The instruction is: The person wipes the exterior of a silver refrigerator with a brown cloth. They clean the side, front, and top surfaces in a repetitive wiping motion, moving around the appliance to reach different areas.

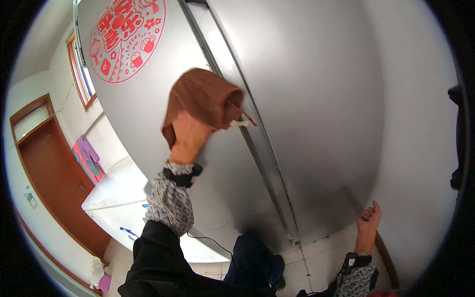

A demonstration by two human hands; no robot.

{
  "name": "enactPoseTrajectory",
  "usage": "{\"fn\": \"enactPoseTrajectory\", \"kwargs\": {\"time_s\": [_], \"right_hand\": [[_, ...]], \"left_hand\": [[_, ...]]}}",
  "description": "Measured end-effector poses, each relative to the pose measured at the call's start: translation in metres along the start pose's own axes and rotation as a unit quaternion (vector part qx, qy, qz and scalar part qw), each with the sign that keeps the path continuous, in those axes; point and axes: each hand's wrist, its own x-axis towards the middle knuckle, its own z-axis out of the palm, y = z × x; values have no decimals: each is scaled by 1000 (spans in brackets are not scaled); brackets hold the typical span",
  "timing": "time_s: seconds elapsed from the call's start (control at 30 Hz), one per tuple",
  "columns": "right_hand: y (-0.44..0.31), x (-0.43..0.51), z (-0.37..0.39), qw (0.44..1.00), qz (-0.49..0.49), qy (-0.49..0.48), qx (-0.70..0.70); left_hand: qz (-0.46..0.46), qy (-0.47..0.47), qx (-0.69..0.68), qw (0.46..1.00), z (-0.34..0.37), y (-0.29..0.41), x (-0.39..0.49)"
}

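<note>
My left hand (189,133) grips a brown cloth (202,94) that drapes over its fingers and hides them. It lies against the left door (156,111) of a silver-grey refrigerator, by the vertical dark seam (256,152) between the doors. A thin loop hangs from the cloth's right edge, and a pale tag shows under it. Low on the right, my right hand (367,221) is raised before the white wall (412,156). Its fingers are loosely curled with one finger lifted, and nothing shows in it. The right door (315,92) stands closed.
A round red sticker (128,41) with writing is on the left door. Left of the refrigerator stands a white chest freezer (118,185), with a dark cable (211,239) in front. Beyond are a brown door (55,174) and hanging towels (89,156). My leg (250,260) is close to the refrigerator.
</note>
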Motion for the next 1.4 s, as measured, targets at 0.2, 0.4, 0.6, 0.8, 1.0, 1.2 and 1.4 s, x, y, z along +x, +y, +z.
{"fn": "enactPoseTrajectory", "kwargs": {"time_s": [0.2,0.4,0.6,0.8,1.0,1.2,1.4], "right_hand": [[9,1,-2,1000,9,-13,-27],[16,9,-8,1000,-5,-21,-21],[17,7,-10,999,-17,-4,-35],[14,-2,-6,1000,13,-14,-13],[21,-9,-3,1000,12,3,-21],[19,-7,-8,1000,25,-5,-5],[26,8,-21,999,0,-48,-10]], "left_hand": [[56,250,11,967,-5,-31,52],[35,119,-119,985,17,-18,4],[43,-50,-102,993,31,12,-110],[12,-29,-79,996,-4,-36,-139],[-59,120,-43,990,-24,-90,-56],[-93,124,-104,982,-17,-82,-42],[-49,38,-120,991,-17,-59,-118]]}}
